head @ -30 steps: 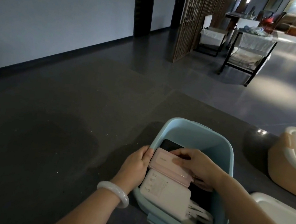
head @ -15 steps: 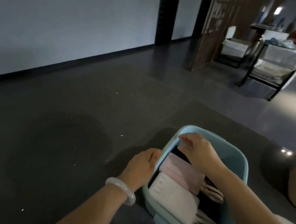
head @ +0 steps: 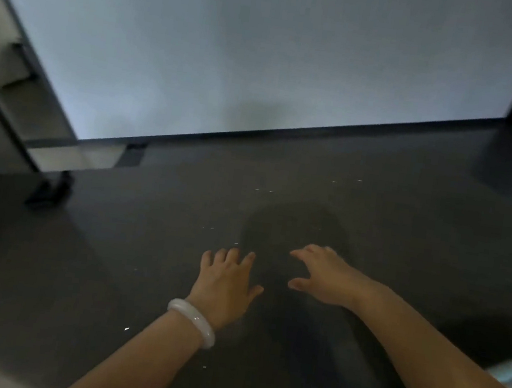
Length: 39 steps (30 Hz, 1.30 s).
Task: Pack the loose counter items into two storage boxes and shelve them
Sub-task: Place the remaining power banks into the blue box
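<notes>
1. At the far left a metal-framed shelf unit [head: 17, 90] is seen beside the pale wall [head: 267, 48]; what is kept on it cannot be told.
2. The left hand [head: 226, 282], with a white bangle [head: 194, 320] worn at the wrist, is held palm-down over the dark tabletop [head: 107, 272]; its grip is wide, the fingers spread and nothing held; whether the tabletop is touched cannot be told.
3. The right hand [head: 325, 276] is held just beside it, slightly farther forward; its grip is likewise wide and empty, the thumb parted from the fingers.
4. No storage box is plainly shown; only a pale edge [head: 509, 370] is caught at the right border, behind the right forearm; it is judged to be part of a box or lid, and its long axis cannot be told.
5. The coming move is judged to turn on this: the pale edge lies to the right of both grips and nearer the body, so the right hand is the nearer; a turn to the right would be needed before anything is grasped.
</notes>
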Each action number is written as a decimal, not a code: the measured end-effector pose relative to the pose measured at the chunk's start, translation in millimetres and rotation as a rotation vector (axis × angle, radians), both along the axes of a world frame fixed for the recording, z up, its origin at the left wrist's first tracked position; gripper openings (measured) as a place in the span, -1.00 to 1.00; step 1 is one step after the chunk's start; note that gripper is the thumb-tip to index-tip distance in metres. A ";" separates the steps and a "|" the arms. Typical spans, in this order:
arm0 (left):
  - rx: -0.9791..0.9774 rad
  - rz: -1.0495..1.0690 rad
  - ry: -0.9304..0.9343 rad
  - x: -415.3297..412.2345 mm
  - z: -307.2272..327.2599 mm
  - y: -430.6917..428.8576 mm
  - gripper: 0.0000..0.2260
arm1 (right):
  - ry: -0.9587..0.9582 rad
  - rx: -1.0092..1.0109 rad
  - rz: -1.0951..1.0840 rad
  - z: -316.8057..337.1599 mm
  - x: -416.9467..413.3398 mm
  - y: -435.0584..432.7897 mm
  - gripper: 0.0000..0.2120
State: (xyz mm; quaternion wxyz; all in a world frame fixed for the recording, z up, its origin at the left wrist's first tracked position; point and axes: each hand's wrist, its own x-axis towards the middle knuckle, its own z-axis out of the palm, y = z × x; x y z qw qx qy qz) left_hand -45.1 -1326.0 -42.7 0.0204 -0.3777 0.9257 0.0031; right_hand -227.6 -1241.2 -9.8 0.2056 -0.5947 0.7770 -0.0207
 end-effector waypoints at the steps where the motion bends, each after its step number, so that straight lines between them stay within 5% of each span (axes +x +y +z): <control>1: 0.001 0.048 -0.017 20.8 0.1 -10.2 -0.38 | -0.002 0.006 0.040 -0.7 15.1 -17.1 -0.35; 23: 0.098 0.755 0.107 398.3 -28.6 -229.3 -0.37 | -0.027 0.117 0.465 -26.5 359.7 -339.2 -0.28; 31: 0.256 0.918 0.226 444.9 -69.4 -286.8 -0.22 | -0.052 0.109 0.617 -46.0 426.2 -442.3 -0.27; 39: 0.322 0.938 0.143 429.2 -102.5 -310.5 -0.10 | 0.356 -0.124 0.929 -58.2 431.3 -578.9 -0.14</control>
